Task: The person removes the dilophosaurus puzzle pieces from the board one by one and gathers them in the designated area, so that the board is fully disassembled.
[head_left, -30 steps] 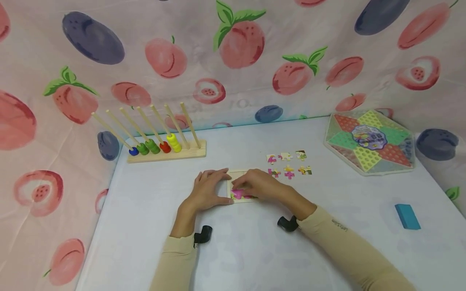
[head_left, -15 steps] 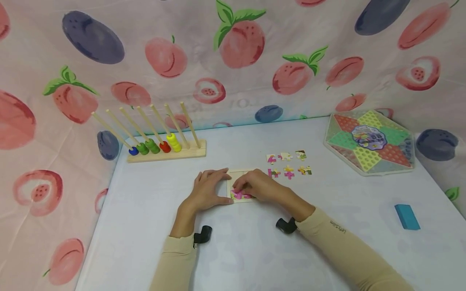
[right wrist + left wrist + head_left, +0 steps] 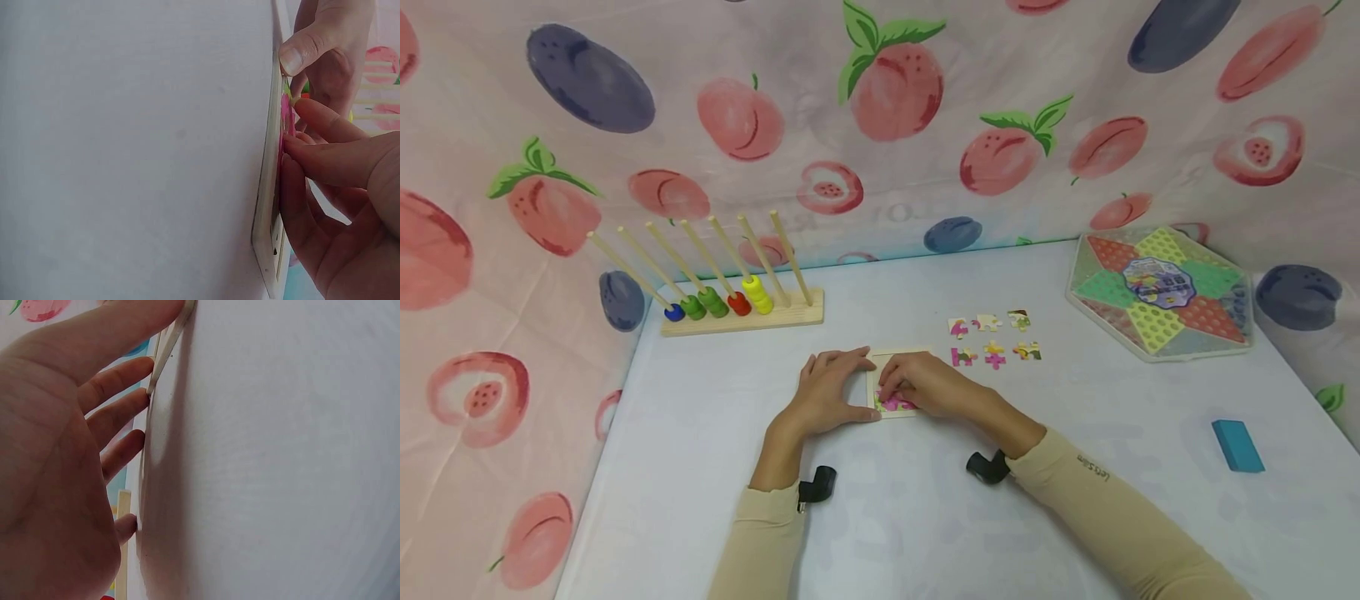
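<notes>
A small wooden puzzle frame (image 3: 907,415) lies flat on the white table, with pink and green jigsaw pieces (image 3: 895,403) along its near side. My left hand (image 3: 827,390) holds the frame's left side, thumb at the near corner and fingers by the far one. In the right wrist view, the left thumb (image 3: 292,60) rests on the frame's edge. My right hand (image 3: 931,383) reaches over the frame and pinches a pink jigsaw piece (image 3: 286,111) low against it. That hand hides the frame's right part.
Right of the frame lie several loose jigsaw pieces, one of them pink and yellow (image 3: 995,360). A wooden bead counting rack (image 3: 797,314) stands back left. A hexagonal game board (image 3: 1157,287) lies back right, a blue block (image 3: 1238,446) near the right edge.
My right hand has shifted slightly, and the pink piece under its fingers has turned and sits lower in the frame. The left hand has kept its place.
</notes>
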